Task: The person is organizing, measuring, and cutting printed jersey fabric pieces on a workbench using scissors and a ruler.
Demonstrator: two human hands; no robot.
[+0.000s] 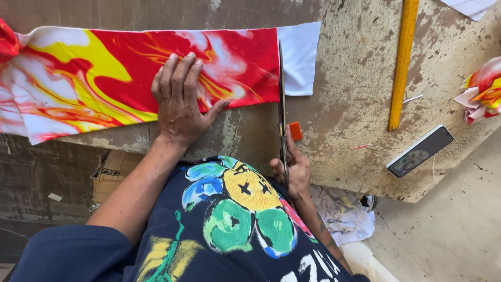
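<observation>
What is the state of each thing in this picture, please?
Printed fabric: spread flat on the worktable, pressed down by the left hand.
Scissors: blades along the fabric's right edge, held by the right hand.
White fabric piece: flat, right of the blades.
Phone: screen lit, face up.
Yellow ruler: lying flat, untouched.
Orange chalk: lying beside the scissors.

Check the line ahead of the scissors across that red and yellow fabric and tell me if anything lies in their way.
Nothing visible blocks it. The scissors, held in the right hand, run along the edge where the printed fabric meets its white end. The left hand presses the fabric flat, well to the side of the blades. The orange block sits beside them, off the cloth.
</observation>
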